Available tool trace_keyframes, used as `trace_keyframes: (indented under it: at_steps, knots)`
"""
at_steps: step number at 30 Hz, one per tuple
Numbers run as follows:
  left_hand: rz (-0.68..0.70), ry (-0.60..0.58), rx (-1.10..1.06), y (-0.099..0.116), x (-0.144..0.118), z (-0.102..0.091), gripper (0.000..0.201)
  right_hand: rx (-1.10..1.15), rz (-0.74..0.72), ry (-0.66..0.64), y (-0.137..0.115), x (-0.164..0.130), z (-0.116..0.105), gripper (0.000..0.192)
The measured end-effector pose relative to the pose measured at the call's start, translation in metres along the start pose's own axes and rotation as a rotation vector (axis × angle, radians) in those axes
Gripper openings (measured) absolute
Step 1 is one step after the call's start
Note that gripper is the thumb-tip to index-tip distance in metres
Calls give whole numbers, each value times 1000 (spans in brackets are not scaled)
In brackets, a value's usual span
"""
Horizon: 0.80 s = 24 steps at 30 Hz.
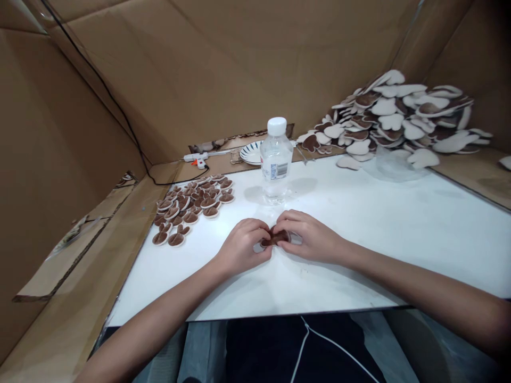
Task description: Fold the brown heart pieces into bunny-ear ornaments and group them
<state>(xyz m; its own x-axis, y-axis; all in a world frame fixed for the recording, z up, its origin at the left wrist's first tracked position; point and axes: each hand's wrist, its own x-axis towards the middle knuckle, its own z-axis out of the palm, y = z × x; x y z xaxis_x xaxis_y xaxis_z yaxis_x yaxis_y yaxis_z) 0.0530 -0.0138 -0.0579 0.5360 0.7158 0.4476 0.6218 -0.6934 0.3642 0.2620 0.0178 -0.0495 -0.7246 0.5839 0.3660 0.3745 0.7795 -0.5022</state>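
Note:
Between my hands, low over the white tabletop (359, 223), is a brown plush fabric piece (275, 238) with a pale edge. My left hand (246, 247) pinches its left end with thumb and fingers. The opposite end is held the same way by my right hand (309, 236). Fingers cover much of the piece, so its full outline is hidden. To the left lies a cluster of brown, white-edged round pieces with small ear-like lobes (191, 205).
A clear bottle with a white cap (276, 159) stands just beyond my hands. Behind it are a striped plate (251, 153) and a glue gun (197, 159) with a black cord. White and brown cutouts (393, 119) are heaped at back right. Cardboard walls (239, 69) enclose the table.

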Motion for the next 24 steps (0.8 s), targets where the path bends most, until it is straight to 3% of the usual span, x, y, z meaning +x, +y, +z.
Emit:
trace_keyframes:
  at_steps: [6, 17, 24]
  knots:
    - [-33, -29, -54, 1, 0, 0, 11, 56, 61, -48, 4, -1, -3, 14]
    - [-258, -97, -191, 5, 4, 0, 10, 169, 121, -156, 10, 1, -9, 15]
    - [-228, -103, -159, 5, 6, -2, 9, 222, 168, -145, 9, 1, -10, 13]
